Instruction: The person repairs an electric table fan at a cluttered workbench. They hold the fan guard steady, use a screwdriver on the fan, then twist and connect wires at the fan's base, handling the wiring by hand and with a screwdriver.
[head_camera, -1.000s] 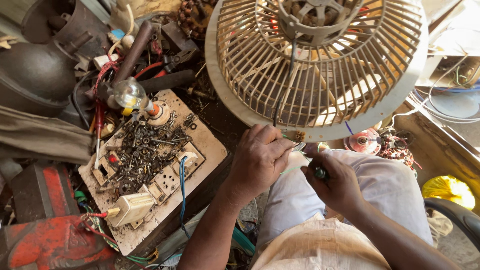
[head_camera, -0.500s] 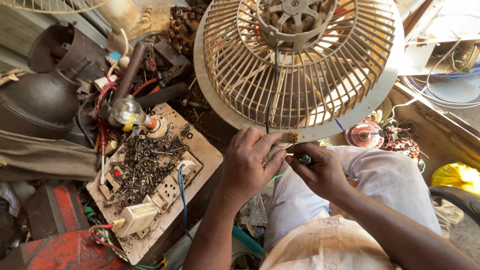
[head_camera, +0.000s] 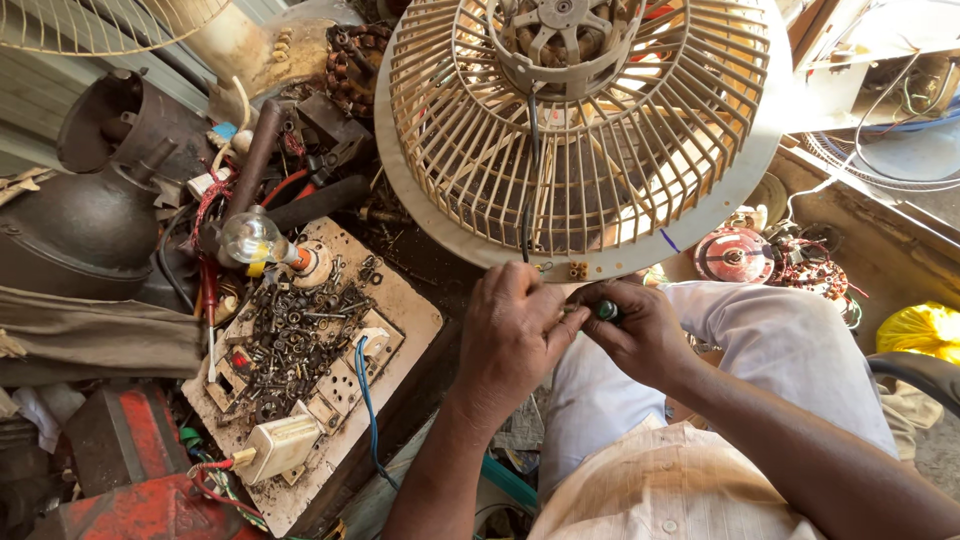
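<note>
A round cream fan guard (head_camera: 585, 130) with its motor at the hub leans toward me, lower rim over my lap. My left hand (head_camera: 512, 335) is curled just under that rim, fingers closed around something small that I cannot make out. My right hand (head_camera: 637, 335) is shut on a green-handled screwdriver (head_camera: 606, 311), its tip pointing toward my left fingers. A black cable (head_camera: 527, 190) hangs down the grille to the rim.
A wooden test board (head_camera: 305, 375) with sockets, a bulb (head_camera: 252, 239) and several loose screws lies at left. Dark metal motor housings (head_camera: 85, 215) and red parts (head_camera: 120, 450) crowd the left. Copper-wound stators (head_camera: 790, 262) sit at right, a yellow bag (head_camera: 922, 330) beyond.
The view has shifted so the fan guard sits higher and more central. Both hands have stayed together under the rim, with the screwdriver still in my right hand.
</note>
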